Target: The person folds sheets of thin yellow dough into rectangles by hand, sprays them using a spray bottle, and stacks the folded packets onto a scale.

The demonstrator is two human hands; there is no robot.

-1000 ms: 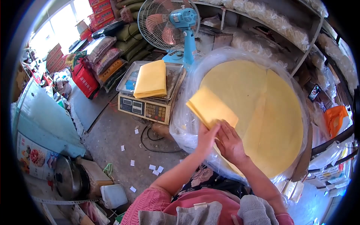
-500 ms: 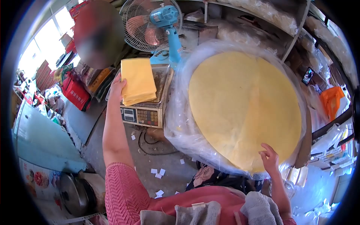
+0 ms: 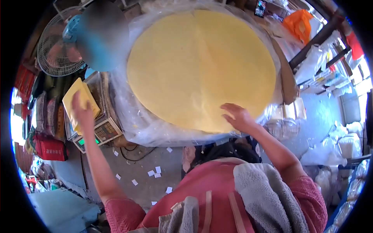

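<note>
A folded yellow sheet bundle [image 3: 71, 96] rests at a tilt on the digital scale [image 3: 107, 130], whose display glows green. Over the bundle's near part is my left hand [image 3: 82, 110], fingers spread and slightly blurred; whether it touches the bundle is hard to see. A large round yellow sheet [image 3: 175, 70], with a crease near its middle, lies flat on clear plastic wrap [image 3: 136, 134]. At its near edge my right hand [image 3: 241, 118] hovers or rests with loosely stretched fingers, holding nothing.
A blue fan [image 3: 60, 48] stands behind the scale. Small white paper pieces [image 3: 151, 173] and a dark cord [image 3: 142, 158] lie on the floor. An orange bag [image 3: 298, 25] and a phone [image 3: 260, 7] are at the far right. A red bag [image 3: 50, 148] sits left of the scale.
My view has swung right and down. My left hand has gone from gripping the bundle's edge to lying open over it. The scale's display now shows green.
</note>
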